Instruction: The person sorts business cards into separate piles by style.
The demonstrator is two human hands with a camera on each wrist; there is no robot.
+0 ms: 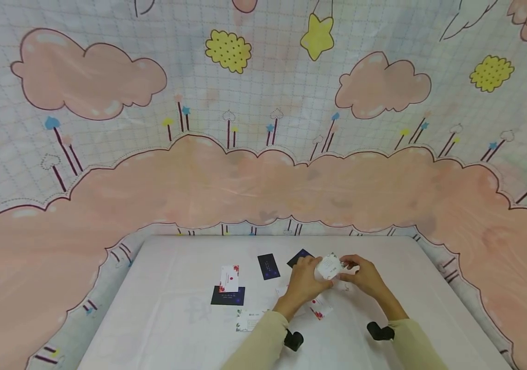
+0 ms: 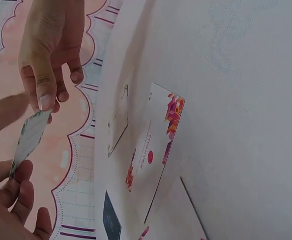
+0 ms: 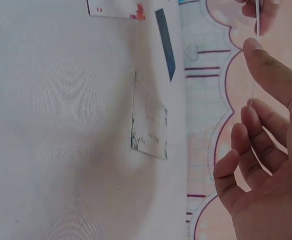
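Observation:
A white card (image 1: 329,266) with small green leaf prints is held up above the table between both hands. My left hand (image 1: 304,281) pinches it at its left side, and my right hand (image 1: 366,277) has thumb and fingertips on the opposite edge. In the left wrist view the card (image 2: 30,136) is tilted, with the right thumb on its upper corner. Seen from the right wrist, it is nearly edge-on. Below the hands lie a leaf-print card (image 3: 149,122) and a white card with red and orange print (image 2: 155,145).
On the white table (image 1: 162,334), a red-print card (image 1: 229,277) overlaps a dark blue card (image 1: 226,299). Two more dark cards, one upright (image 1: 269,266) and one tilted (image 1: 298,256), lie farther back. A leaf-print card (image 1: 248,320) is beside the left sleeve. Patterned cloth (image 1: 291,190) hangs behind.

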